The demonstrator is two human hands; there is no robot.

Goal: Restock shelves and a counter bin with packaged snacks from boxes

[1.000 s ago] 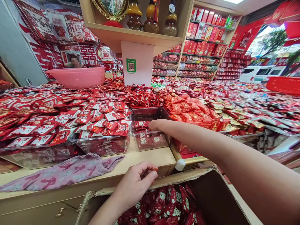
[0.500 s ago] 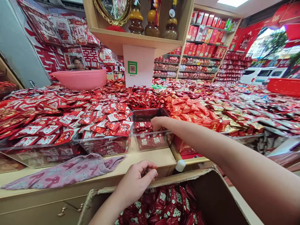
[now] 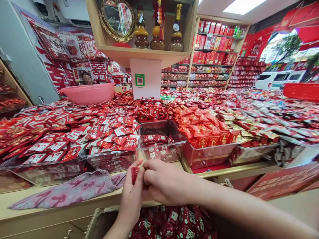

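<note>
- Small red foil packet [image 3: 135,173]: it stands on edge between your two hands, above the near edge of the pale wooden counter [image 3: 15,212] and just near of the clear plastic tray [image 3: 179,134].
- Your left hand [image 3: 132,197] pinches it between thumb and fingers. Your right hand [image 3: 165,182] is curled with its fingertips against the packet's right edge. I cannot tell whether the right hand grips it or only touches it.
- The two hands are together, touching at the packet.
- The clear tray holds only a thin layer of the same red packets. The trays to its left and right are heaped.
- The open brown cardboard box [image 3: 98,215] sits below your wrists, full of loose red packets [image 3: 174,222].
- A crumpled purple patterned cloth [image 3: 69,189] lies on the counter to the left, well clear of your hands.
- I judge this to be a hand-to-hand pass or a straightening of one packet, midway between box and tray.
- A next move calls for one hand to take a firm hold before the other lets go. The reach then has to clear the tray's near wall.
</note>
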